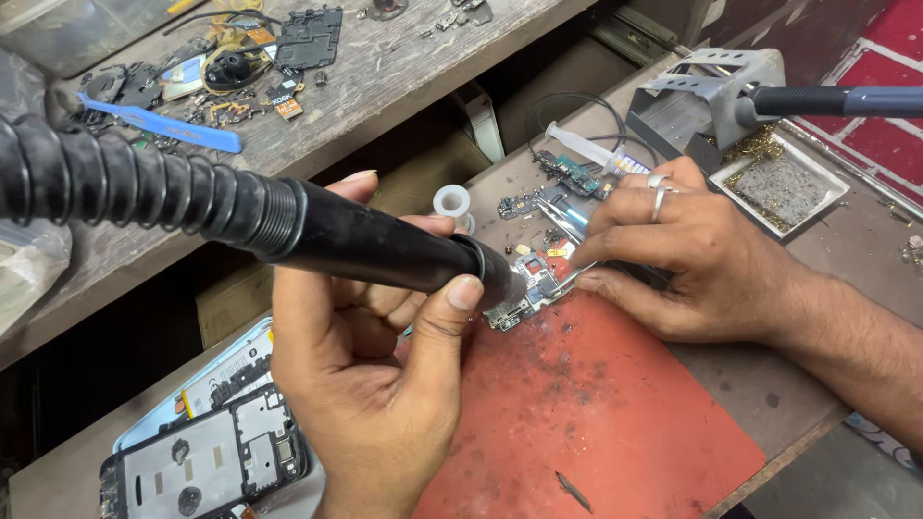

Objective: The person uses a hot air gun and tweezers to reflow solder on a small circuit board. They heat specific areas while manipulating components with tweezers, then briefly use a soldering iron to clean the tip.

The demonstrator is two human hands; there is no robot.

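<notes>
My left hand (370, 370) grips a black hot-air wand (365, 245) with a ribbed hose that runs off to the left. Its nozzle points down at a small phone circuit board (527, 293) lying at the top edge of a red work mat (596, 413). My right hand (687, 255), with rings on two fingers, holds thin metal tweezers (567, 216) whose tips rest at the board's right side.
An opened phone frame (207, 461) lies at the lower left. A syringe (586, 149), other boards (577, 176) and a small white spool (452, 202) sit behind. A soldering iron stand (716, 91) with brass wool tray (784, 183) stands right. Loose parts and a blue pry tool (163, 125) cover the upper shelf.
</notes>
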